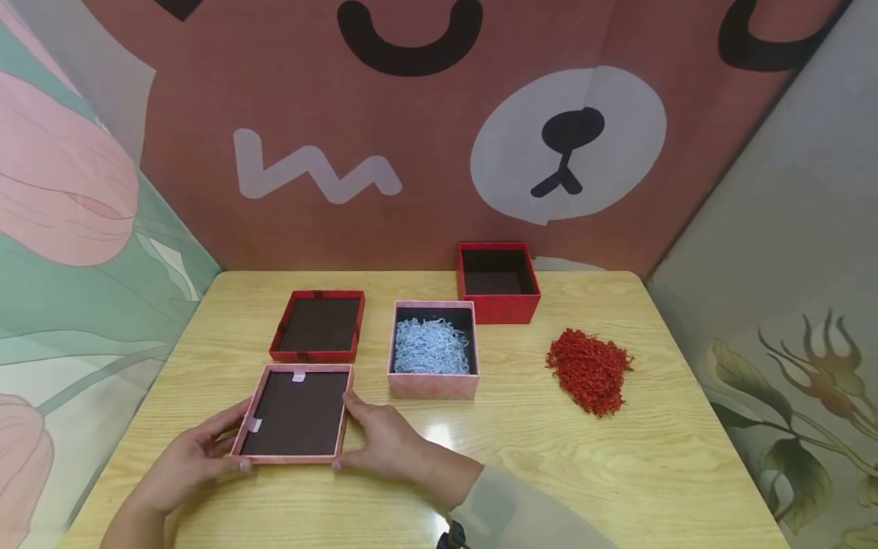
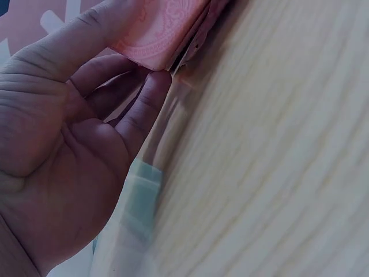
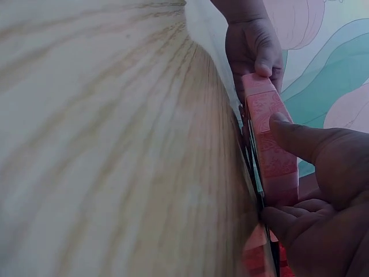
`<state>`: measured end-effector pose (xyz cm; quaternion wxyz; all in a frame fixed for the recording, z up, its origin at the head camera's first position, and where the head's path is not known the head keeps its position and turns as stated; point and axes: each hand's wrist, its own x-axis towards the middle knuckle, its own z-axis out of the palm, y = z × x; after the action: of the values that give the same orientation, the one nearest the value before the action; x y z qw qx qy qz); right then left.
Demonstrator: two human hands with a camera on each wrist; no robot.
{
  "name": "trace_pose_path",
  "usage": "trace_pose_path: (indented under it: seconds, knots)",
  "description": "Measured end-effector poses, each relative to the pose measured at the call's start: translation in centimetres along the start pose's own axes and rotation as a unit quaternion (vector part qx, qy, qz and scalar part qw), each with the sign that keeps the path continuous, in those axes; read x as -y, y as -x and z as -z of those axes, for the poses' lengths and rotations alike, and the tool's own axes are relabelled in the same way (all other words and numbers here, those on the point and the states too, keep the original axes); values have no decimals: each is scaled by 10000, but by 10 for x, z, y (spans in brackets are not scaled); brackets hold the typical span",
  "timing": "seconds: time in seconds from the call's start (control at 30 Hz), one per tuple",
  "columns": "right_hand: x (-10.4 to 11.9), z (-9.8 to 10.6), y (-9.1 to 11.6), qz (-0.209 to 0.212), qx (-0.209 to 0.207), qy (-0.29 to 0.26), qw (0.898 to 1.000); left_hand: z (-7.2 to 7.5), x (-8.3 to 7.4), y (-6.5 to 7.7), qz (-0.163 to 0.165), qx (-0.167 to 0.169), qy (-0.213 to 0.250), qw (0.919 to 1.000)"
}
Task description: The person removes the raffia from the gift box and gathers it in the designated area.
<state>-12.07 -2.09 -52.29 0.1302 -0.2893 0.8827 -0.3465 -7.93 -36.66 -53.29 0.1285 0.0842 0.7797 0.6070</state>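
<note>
A pink box lid (image 1: 295, 415) lies inside-up at the front left, its dark lining showing two pale tabs. My left hand (image 1: 181, 461) grips its left side, thumb at the front corner. On the opposite side my right hand (image 1: 384, 442) holds the lid between thumb and fingers. In the left wrist view the fingers of the left hand (image 2: 75, 127) reach under the patterned pink corner (image 2: 155, 34). The right wrist view shows the right thumb on the lid's pink side wall (image 3: 274, 144), with the other fingers curled at its lower edge.
Behind the lid sits a red lid (image 1: 318, 324), also inside-up. A pink box (image 1: 434, 386) holding blue shredded paper (image 1: 432, 347) stands mid-table. Farther back is an open red box (image 1: 504, 309). Red shredded paper (image 1: 591, 371) is heaped at the right of the wooden table (image 1: 549, 457).
</note>
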Motion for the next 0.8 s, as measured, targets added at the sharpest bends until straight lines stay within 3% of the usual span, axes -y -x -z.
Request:
trace_pose_path:
  seconds: [0.33,0.53,0.8]
  knots:
    - [1,2,-2,-65,98,187,9998,0,6,-5,58,66,59,9999]
    - [-1,8,-3,72,244,323,9992,0,6,-4,181,-8,-129,9998]
    - [-5,15,-2,7,415,-18,9991,-2,-2,-2,243,3,-232,9994]
